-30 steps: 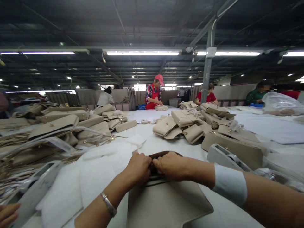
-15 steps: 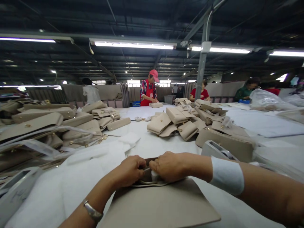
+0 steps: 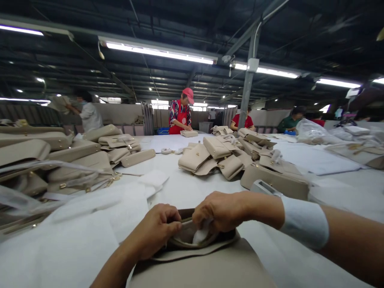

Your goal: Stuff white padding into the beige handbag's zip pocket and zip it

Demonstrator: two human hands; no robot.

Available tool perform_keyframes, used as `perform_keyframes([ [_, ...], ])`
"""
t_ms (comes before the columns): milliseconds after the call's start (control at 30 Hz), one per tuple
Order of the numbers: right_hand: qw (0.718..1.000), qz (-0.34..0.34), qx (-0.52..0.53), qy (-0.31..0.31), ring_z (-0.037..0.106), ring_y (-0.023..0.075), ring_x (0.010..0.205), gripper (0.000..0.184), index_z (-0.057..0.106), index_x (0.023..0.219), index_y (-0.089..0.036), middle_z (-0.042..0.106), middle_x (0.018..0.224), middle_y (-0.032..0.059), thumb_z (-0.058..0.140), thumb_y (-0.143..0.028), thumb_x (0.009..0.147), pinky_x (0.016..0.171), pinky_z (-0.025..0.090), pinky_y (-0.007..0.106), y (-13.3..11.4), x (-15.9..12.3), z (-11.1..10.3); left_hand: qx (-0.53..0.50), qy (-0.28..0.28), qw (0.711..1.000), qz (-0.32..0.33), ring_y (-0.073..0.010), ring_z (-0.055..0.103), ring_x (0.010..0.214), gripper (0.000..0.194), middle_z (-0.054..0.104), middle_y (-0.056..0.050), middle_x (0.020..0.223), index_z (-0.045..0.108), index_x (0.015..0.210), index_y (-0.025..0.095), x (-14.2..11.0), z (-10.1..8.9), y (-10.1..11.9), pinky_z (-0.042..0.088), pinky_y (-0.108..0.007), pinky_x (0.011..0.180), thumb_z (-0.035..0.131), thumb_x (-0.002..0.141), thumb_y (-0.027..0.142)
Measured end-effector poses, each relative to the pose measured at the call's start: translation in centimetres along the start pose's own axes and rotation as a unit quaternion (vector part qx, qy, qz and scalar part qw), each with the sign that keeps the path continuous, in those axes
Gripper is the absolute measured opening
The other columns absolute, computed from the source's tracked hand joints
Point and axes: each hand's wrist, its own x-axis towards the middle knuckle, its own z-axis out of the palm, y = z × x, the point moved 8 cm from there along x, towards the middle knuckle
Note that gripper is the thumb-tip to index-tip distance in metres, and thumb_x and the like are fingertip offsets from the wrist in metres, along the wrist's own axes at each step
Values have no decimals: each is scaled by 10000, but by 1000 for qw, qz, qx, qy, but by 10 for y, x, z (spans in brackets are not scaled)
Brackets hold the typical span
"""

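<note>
A beige handbag (image 3: 207,264) lies right in front of me on the white table (image 3: 186,188), its mouth held apart. My left hand (image 3: 159,230) is closed, pinching the near left edge of the opening. My right hand (image 3: 220,210) is closed over the far edge, fingers curled around a wad of white stuffing paper (image 3: 200,235) inside the bag. A white band sits on my right wrist.
Heaps of beige handbags lie at the left (image 3: 60,160) and centre right (image 3: 222,156). White wrapping sheets (image 3: 99,208) cover the table on my left. A person in a pink cap (image 3: 181,114) and other workers stand at the far end. A plastic bag (image 3: 312,134) lies far right.
The bag's mouth has come further apart and nearer to me. My right hand's fingers now curl into it around white paper. The view has swung a little to the right.
</note>
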Motion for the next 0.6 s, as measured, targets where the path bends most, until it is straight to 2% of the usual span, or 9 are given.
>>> perform_keyframes([
  [100,996,44,-51,57,564,176,975,366,614,1101,-258,609,1108,18,628,-187,741,832,413,261,3,-5,-13,-7,14,999,39,-109,485,614,200,560,10,659,623,679,149,-3,-4,5,354,-206,563,522,753,304],
  [200,985,68,-71,139,505,227,1107,498,560,1207,-288,479,1303,65,682,-270,724,910,399,323,-7,-20,-22,3,24,999,40,-113,490,617,199,577,7,665,627,697,153,-5,-5,6,349,-212,563,501,763,293],
  [267,976,93,-63,188,537,202,1030,470,570,1183,-247,533,1206,73,671,-249,724,871,422,296,-15,-31,-22,34,48,998,35,-122,504,627,186,589,3,658,619,674,155,-5,-8,8,349,-221,579,495,754,268],
  [333,968,110,-63,215,564,173,926,335,603,1109,-209,597,1046,60,610,-245,777,818,435,268,-23,-36,-19,59,70,995,40,-132,521,653,184,601,-3,655,612,643,156,-6,-9,10,354,-228,608,489,745,248],
  [400,966,127,-92,206,583,178,865,239,645,1014,-193,629,945,60,554,-322,836,774,441,274,-31,-32,-14,69,77,994,41,-132,523,646,190,606,-2,648,608,639,158,-6,-9,12,348,-230,606,479,748,245],
  [533,945,215,-212,125,629,258,744,471,696,803,-138,671,793,126,472,-549,850,666,448,343,-30,-3,-5,89,95,990,53,-135,529,665,190,621,-4,666,620,662,162,-7,-10,14,337,-230,610,472,752,239],
  [600,930,250,-245,109,640,278,696,537,705,757,-128,677,730,150,418,-569,862,628,441,354,-26,11,-6,98,104,988,53,-134,526,661,192,623,-7,667,625,665,162,-8,-11,14,331,-232,604,470,751,235],
])
